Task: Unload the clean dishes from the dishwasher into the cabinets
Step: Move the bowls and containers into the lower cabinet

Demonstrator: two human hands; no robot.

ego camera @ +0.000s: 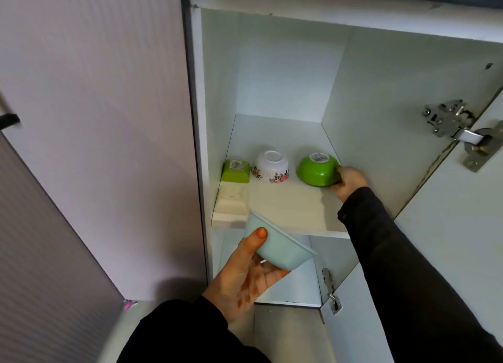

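Up top, glossy round green bowl (318, 169) in right hand (349, 182).

Two arms enter from the bottom of the frame, both in long dark sleeves, close to black. The left sleeve (187, 332) sits at the lower middle and ends at the wrist. The left hand (246, 275) has an orange-brown stain on the thumbnail and several small reddish-brown marks on the palm. The right sleeve (402, 267) runs along the lower right, plain, with a narrow cuff before the right hand (349, 181).
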